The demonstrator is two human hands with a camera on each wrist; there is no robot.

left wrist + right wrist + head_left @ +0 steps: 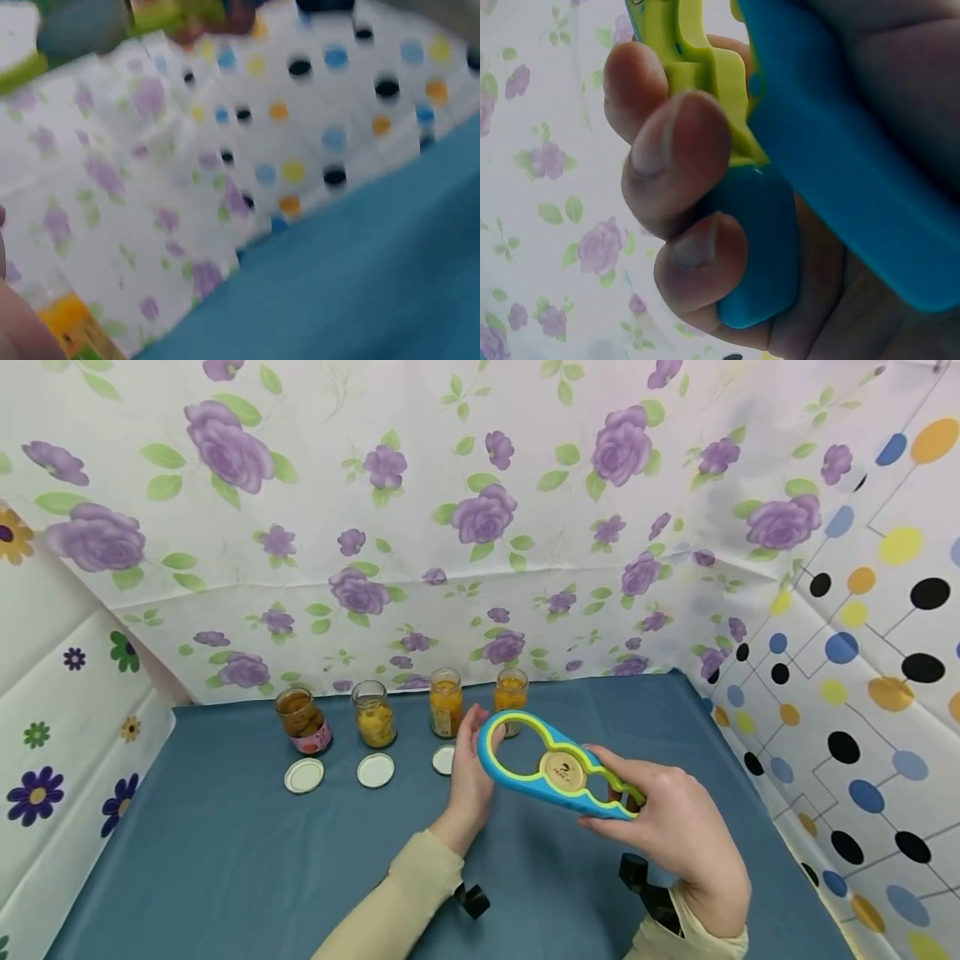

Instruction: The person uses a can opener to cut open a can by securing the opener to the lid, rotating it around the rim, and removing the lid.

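My right hand (675, 814) grips the narrow end of a blue and lime-green jar opener (517, 783), its fingers curled round the handle in the right wrist view. A round gold lid (562, 771) with dark print sits in one of the opener's scalloped rings. My left hand (471, 768) is raised at the opener's wide end, fingers extended upward and partly overlapped by it. Just behind stands an uncapped glass jar (512, 683) of orange contents, its lower part partly covered by the opener.
Along the back of the blue-covered table (247, 860) stand more uncapped jars: a brown one (302, 720), a yellow one (375, 722) and an orange one (446, 702). In front lie white lids (303, 775), three in all. Patterned cloth walls (480, 577) enclose the table.
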